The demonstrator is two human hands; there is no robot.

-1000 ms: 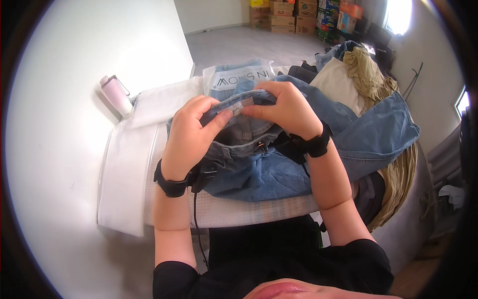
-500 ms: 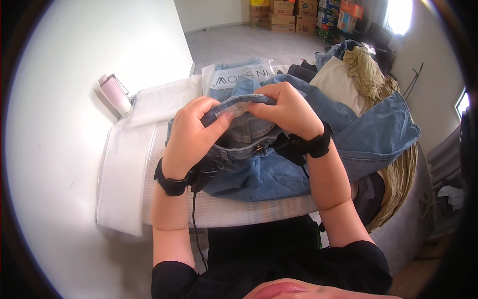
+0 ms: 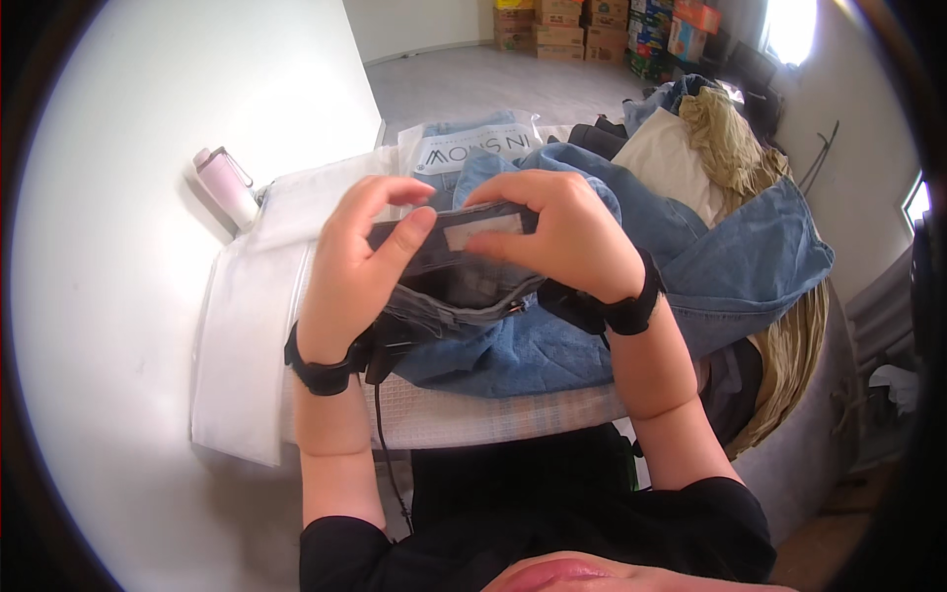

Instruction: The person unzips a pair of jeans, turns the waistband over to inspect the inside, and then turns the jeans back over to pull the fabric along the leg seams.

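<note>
A pair of blue denim jeans (image 3: 503, 360) lies across the table, its waist opening raised toward me. My right hand (image 3: 567, 232) pinches the back waistband, thumb inside over a white label (image 3: 483, 232) and fingers behind the denim. At the waistband's left side is my left hand (image 3: 355, 257), thumb and fingers parted with a gap between them. Its lower fingers are hidden from view. Below the hands, the front waistband (image 3: 444, 311) sags, showing the grey inner side of the jeans.
Behind the jeans lies a clear printed bag (image 3: 478, 148) with folded denim inside. White flat bags (image 3: 242, 345) cover the table's left, near a pink-and-white bottle (image 3: 227, 187). To the right are heaped clothes, including a khaki garment (image 3: 725, 138). Cardboard boxes (image 3: 559, 35) stand far back.
My left hand has let go of the waistband and moved slightly left, its thumb and fingers spreading. The right hand keeps its pinch, and the label shows more fully.
</note>
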